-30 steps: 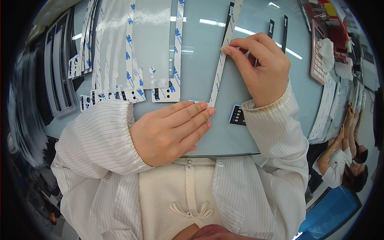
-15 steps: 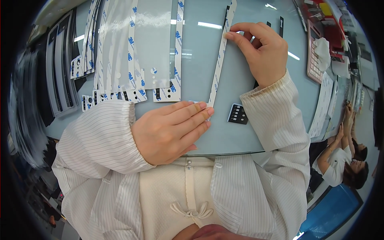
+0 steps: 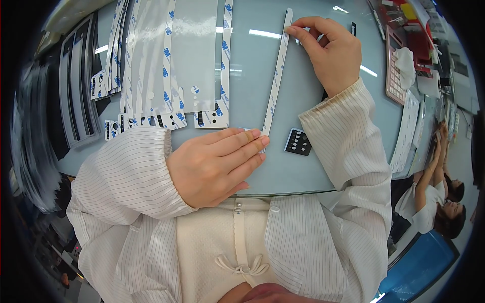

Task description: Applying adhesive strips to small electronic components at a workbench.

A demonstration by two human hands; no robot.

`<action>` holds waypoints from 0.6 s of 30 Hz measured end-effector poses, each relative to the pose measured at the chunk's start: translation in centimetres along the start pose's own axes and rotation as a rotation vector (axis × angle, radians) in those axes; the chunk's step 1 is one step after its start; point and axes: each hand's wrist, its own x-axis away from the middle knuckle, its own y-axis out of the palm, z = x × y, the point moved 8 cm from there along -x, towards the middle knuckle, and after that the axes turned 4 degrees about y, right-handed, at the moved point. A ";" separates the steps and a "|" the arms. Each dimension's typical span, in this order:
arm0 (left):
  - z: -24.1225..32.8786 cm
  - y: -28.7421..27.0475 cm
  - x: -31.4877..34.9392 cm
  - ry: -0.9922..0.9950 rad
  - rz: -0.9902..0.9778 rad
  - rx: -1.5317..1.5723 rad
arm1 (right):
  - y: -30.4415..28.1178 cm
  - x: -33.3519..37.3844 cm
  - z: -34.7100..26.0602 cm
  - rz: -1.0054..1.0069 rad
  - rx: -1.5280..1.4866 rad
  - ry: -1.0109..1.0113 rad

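Observation:
A long narrow white strip (image 3: 277, 76) with blue printing, like adhesive backing, slants across the glass tabletop in front of me. My left hand (image 3: 214, 164) lies flat over its near end, fingers stretched out and together, hiding what is beneath them. At the far end, my right hand (image 3: 331, 53) pinches the strip's right edge between thumb and forefinger. A small black panel (image 3: 298, 142) with rows of pale squares lies between the strip and my right sleeve.
Clear plastic sheets (image 3: 197, 65) with similar printed strips lie overlapped at the left, beside black-edged panels (image 3: 76, 86). At the far right are a pink calculator (image 3: 395, 70), crumpled white tissue (image 3: 405, 61) and papers (image 3: 406, 131). Two people sit beyond the right side.
My right hand has moved slightly away from me along the strip. The strip's far end, earlier bent up beside a dark edge, now looks straight. My left hand stays put.

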 end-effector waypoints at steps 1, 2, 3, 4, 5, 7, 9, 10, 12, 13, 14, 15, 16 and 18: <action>0.0 0.0 0.0 0.001 0.001 -0.001 | 0.0 -0.1 0.1 0.001 0.001 0.000; 0.0 0.0 0.0 -0.001 0.003 0.005 | 0.0 -0.1 0.1 0.016 0.005 -0.007; 0.1 0.0 0.0 -0.003 0.006 0.010 | -0.1 -0.2 0.1 0.031 0.010 -0.013; 0.1 0.0 0.0 -0.002 0.007 0.009 | -0.1 -0.3 0.1 0.033 0.010 -0.014; 0.1 0.1 0.0 -0.001 0.001 0.001 | -0.1 -0.5 0.3 0.027 -0.008 0.022; 0.2 0.1 0.0 0.001 -0.006 -0.009 | 0.0 -0.8 0.7 0.024 -0.027 0.058; 0.1 0.1 0.0 -0.010 -0.005 0.011 | 0.2 -1.1 0.9 0.024 0.022 0.057; 0.1 0.1 0.0 -0.009 -0.005 0.010 | 0.1 -1.4 0.6 0.026 0.022 0.058; 0.0 0.0 0.0 -0.010 -0.006 0.006 | 0.2 -2.1 0.3 0.010 -0.115 0.122; 0.0 0.0 0.0 -0.008 -0.006 0.004 | 0.2 -2.2 0.3 0.013 -0.115 0.121; 0.0 0.0 0.0 -0.012 -0.007 0.011 | 0.2 -2.4 0.2 0.027 -0.120 0.113; -0.1 0.0 -0.1 -0.016 -0.008 0.018 | 0.1 -2.5 0.0 0.041 -0.126 0.105; 0.0 0.0 -0.1 -0.015 -0.007 0.015 | 0.1 -2.6 -0.1 0.044 -0.126 0.103; -0.1 -0.1 -0.1 -0.019 -0.006 0.002 | -0.1 -2.7 -0.2 0.072 -0.096 0.103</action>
